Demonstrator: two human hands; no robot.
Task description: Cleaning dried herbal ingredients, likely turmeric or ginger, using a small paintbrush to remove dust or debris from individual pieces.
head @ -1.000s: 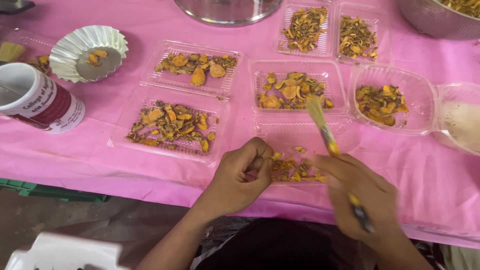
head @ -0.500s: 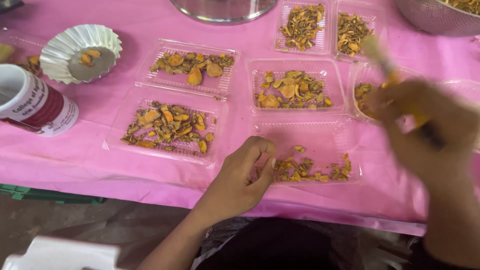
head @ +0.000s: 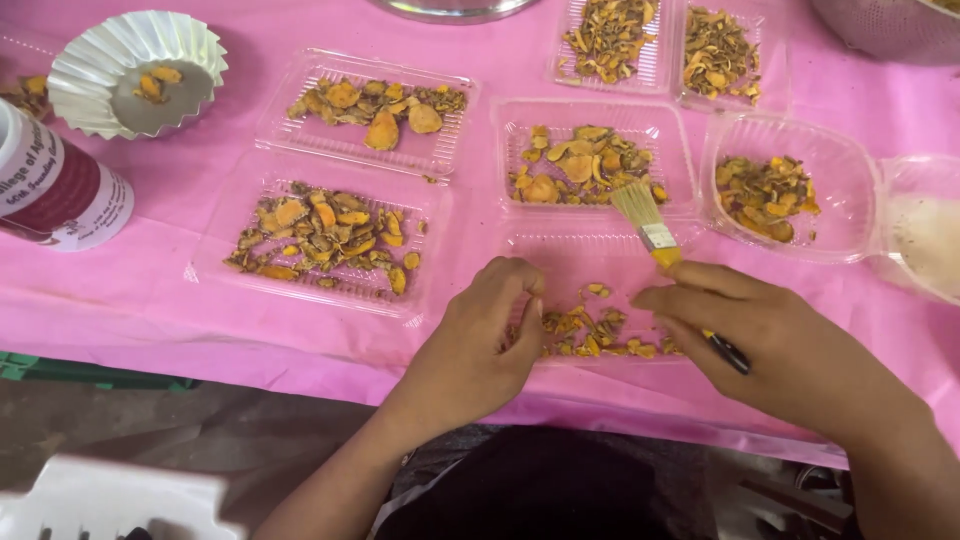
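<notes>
Right hand (head: 790, 350) is gripping a small paintbrush (head: 660, 240), fingers closed round its yellow-and-black handle, bristles pointing up toward the clear tray of orange dried slices (head: 590, 165) just above. Left hand (head: 480, 345) is resting with fingers curled loosely over the pile of dried pieces (head: 600, 330) in the near clear tray (head: 560, 245) at the bench (head: 200, 320) edge, touching them; whether it is pinching any cannot be told. A fluted foil cup (head: 135, 70) and a white-and-maroon can (head: 50, 190) are sitting far left.

Pink-covered table (head: 200, 320) bears clear trays (head: 320, 245), foil cup (head: 135, 70), can (head: 55, 190).
</notes>
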